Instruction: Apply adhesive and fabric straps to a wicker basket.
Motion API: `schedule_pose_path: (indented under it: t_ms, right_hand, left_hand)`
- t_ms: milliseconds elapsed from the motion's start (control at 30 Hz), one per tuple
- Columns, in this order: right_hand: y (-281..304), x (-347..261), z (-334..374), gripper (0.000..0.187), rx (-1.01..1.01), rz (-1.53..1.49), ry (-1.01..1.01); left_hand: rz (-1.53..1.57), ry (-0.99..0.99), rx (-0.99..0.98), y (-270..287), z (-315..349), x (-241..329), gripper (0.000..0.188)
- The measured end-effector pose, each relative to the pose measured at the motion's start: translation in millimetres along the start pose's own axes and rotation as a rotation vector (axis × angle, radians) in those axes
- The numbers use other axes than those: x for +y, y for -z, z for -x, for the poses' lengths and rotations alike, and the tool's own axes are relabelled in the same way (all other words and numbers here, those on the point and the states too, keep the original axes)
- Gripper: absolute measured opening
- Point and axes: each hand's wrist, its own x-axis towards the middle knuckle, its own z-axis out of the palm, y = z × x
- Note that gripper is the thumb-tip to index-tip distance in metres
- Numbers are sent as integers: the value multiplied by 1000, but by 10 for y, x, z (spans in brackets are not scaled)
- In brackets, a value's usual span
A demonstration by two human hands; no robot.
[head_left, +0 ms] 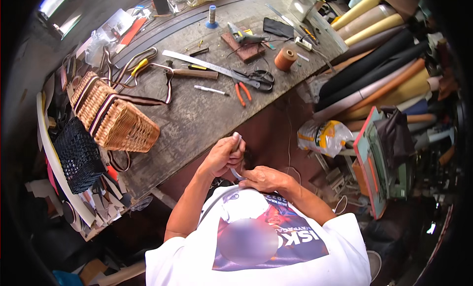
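Shirt (345, 241): white, printed front; grey band (213, 204) lying across it.
Right hand (266, 179): fingers closed on pale strip (236, 174), just before shirt.
Left hand (226, 155): curled tight on same strip, slightly farther out; hands near each other, apart.
Strip: bowed between hands, short of workbench (192, 126); join with band cannot be told.
Workbench, left: wicker basket (127, 126).
Workbench, centre: orange-handled pliers (238, 94), then steel ruler (197, 62).
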Motion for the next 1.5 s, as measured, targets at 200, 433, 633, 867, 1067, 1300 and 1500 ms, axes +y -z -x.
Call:
schedule_pose_path:
  t_ms: [200,433,633,867,1067,1300,1500]
  right_hand:
    - [960,658,130,37,21,-413,-5]
    - [1633,896,-134,32,-27,-585,-112]
    - [2007,1077,-570,16,513,-136,-19]
    - [2543,1247,-1009,24,503,49,-113]
    - [3678,1471,-1444,25,654,356,57]
    - [4508,1999,-2726,71,498,685,190]
    - [4688,2248,-3119,77,273,667,114]
  left_hand:
    - [-200,-365,191,-329,-854,71,37]
    - [-379,-431,235,-74,-1390,382,38]
    - [-292,-315,537,-58,-2200,842,37]
    - [-509,-361,592,-11,-2886,920,28]
    - [-553,-317,803,293,-3086,1180,30]
    - [-311,-239,799,133,-3118,1359,30]
    - [-23,-307,756,39,-3006,1445,33]
